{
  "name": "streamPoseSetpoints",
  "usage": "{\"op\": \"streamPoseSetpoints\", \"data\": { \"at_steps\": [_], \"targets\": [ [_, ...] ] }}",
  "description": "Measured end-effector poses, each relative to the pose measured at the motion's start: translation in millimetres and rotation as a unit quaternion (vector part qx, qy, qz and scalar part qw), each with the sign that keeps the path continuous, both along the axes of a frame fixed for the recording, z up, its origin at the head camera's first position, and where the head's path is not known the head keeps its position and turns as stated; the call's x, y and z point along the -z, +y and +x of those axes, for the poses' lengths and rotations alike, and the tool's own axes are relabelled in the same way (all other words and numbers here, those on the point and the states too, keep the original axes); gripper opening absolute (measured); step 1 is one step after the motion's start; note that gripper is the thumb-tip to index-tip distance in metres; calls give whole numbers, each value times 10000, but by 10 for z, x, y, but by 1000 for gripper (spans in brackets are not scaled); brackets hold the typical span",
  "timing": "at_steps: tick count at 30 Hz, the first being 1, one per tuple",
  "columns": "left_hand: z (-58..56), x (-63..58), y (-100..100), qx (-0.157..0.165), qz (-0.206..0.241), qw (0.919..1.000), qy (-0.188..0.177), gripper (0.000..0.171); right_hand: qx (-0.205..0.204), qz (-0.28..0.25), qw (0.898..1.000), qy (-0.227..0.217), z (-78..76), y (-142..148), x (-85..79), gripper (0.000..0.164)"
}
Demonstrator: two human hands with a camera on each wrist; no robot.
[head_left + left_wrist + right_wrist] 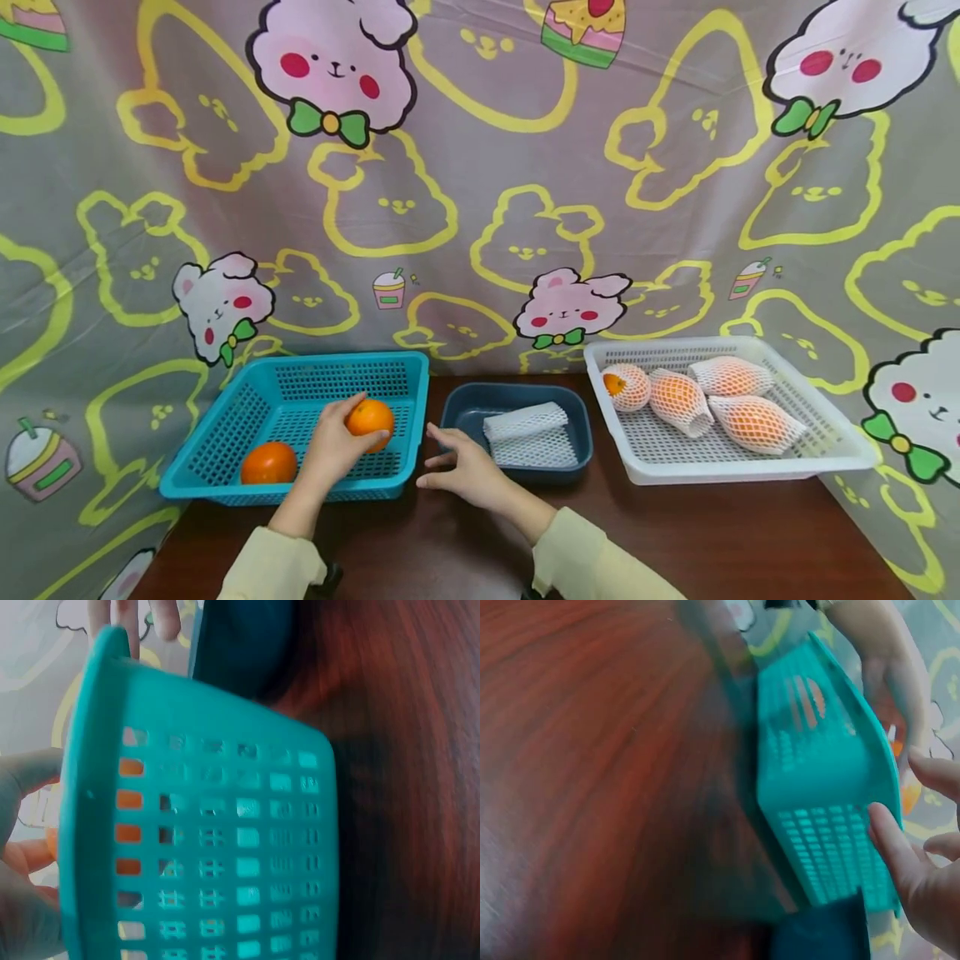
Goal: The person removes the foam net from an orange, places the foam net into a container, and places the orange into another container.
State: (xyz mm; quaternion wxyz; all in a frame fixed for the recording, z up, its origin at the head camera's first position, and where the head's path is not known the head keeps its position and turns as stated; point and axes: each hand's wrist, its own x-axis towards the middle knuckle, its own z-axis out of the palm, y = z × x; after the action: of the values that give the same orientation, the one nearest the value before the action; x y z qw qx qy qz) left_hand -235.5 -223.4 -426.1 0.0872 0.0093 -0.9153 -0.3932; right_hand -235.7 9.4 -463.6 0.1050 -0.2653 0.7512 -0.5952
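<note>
My left hand (339, 440) grips an orange (371, 419) over the right part of the teal basket (300, 362). A second orange fruit (268, 463) lies at the basket's front left. Beside the basket's right rim, my right hand (467, 468) is held with fingers spread and nothing in them. Behind it, a dark blue bin (517, 392) holds white foam net sleeves (531, 435). The left wrist view shows the teal basket wall (225, 825) hiding most of the held orange. In the right wrist view, the right hand (922, 877) is near the basket's rim (874, 724).
A white basket (720, 471) at the right holds several fruits in foam nets (757, 422). All the containers stand on a dark brown table (480, 542). A patterned cloth (465, 167) hangs behind them.
</note>
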Motion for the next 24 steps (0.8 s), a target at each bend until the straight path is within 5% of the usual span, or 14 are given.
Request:
{"op": "streamPoseSetpoints", "data": {
  "at_steps": [11, 24],
  "targets": [
    [-73, 104, -165, 111, -1033, 9936, -439, 73, 402, -1044, 9899, -874, 73, -172, 59, 71],
    [-119, 149, -351, 235, -1593, 9836, -815, 73, 467, -1841, 9692, -1570, 130, -303, 81, 75]
  ]
}}
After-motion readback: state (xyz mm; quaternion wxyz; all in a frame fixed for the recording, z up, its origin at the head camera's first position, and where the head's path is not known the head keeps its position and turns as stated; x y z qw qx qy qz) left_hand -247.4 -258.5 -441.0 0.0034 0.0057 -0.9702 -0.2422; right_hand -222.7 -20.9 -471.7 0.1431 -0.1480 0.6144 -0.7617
